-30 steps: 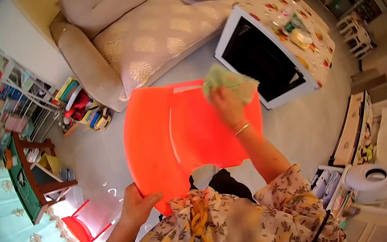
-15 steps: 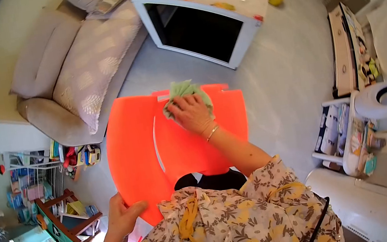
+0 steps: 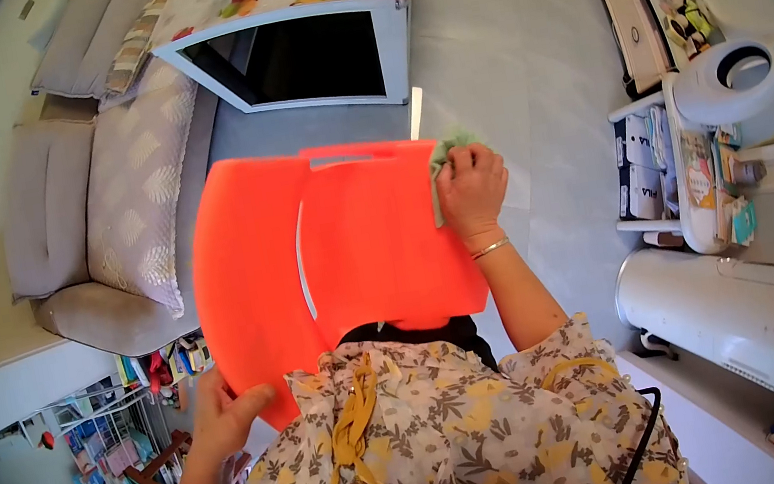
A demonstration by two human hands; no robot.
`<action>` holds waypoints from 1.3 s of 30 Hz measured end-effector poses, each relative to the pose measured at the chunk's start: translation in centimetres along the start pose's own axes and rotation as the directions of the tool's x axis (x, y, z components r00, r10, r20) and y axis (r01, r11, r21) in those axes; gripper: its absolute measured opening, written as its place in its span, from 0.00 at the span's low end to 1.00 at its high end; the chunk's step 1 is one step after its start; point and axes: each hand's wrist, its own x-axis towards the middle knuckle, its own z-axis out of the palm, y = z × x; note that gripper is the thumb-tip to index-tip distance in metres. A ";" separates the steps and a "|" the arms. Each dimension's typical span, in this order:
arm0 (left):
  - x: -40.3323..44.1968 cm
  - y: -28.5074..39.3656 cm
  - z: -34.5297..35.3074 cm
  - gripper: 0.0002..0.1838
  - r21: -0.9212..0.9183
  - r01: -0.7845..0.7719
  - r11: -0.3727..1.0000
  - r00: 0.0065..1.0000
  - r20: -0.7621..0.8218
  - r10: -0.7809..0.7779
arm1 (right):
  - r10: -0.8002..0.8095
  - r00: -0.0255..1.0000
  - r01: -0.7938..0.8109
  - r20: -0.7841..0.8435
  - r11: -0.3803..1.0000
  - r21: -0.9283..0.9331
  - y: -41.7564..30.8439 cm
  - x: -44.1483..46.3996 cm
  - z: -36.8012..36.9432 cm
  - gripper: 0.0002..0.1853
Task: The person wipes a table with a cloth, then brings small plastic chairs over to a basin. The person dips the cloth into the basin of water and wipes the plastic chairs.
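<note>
Now that the green cloth (image 3: 453, 144) has slid over from near the slot at the top to the right edge of the orange plastic chair (image 3: 367, 245), we're looking at edge wiping rather than the broad flat part. Our right hand (image 3: 474, 183) has its fingers curled over the cloth, squashing it against that edge close to the far corner, so we'd guess the rim is getting its turn. Our left hand (image 3: 227, 414) holds the curved part by its lower left edge, thumb on top, though we can't really see what the fingers do underneath. That grip looks like what steadies the whole thing while we rub. Chair's right in front of our body, near end up by the shirt (image 3: 476, 420), with the white-framed table (image 3: 389, 49) beyond it and the sofa (image 3: 133, 201) off to the left.
</note>
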 end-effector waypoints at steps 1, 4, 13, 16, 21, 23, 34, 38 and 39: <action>0.2 -0.1 -0.2 0.22 0.028 0.031 0.999 0.999 0.008 -0.031 | 0.033 0.999 -0.033 -0.004 0.999 0.019 0.8 -0.9 -0.2 0.09; 0.8 0.2 0.5 0.21 -0.043 0.026 0.999 0.998 -0.059 -0.029 | 0.083 0.996 -0.084 0.010 0.995 0.045 2.1 -4.5 -1.4 0.09; 2.2 1.1 2.0 0.21 -0.102 0.114 0.988 0.988 -0.095 -0.124 | -0.351 0.888 0.218 0.299 0.891 0.398 -0.8 -11.3 -3.6 0.07; 2.4 0.5 2.8 0.20 -0.112 0.088 0.990 0.993 -0.068 -0.096 | -0.456 0.847 0.351 0.273 0.865 0.359 -1.1 -9.1 0.8 0.07; 2.2 0.8 3.6 0.22 -0.123 0.075 0.990 0.991 -0.098 -0.088 | -0.179 0.981 0.117 0.080 0.862 0.494 -6.3 -0.1 5.5 0.07; 1.9 0.5 3.4 0.23 -0.159 0.064 0.985 0.994 -0.080 -0.077 | -0.083 0.995 0.034 0.057 0.806 0.590 -9.8 2.0 6.5 0.08; 2.9 -0.7 2.2 0.21 -0.119 -0.034 0.992 0.990 -0.142 0.017 | -0.241 0.969 -0.066 0.055 -0.038 0.997 -22.0 3.1 -10.8 0.09; 2.3 1.2 3.7 0.20 -0.138 0.021 0.990 0.998 -0.049 -0.028 | -0.200 0.965 0.210 -0.166 0.220 0.953 -21.5 5.4 -7.3 0.12; 2.4 0.9 3.7 0.21 -0.066 0.021 0.998 0.999 -0.046 -0.024 | -0.127 0.979 0.193 -0.160 0.316 0.929 -21.1 6.1 -5.9 0.11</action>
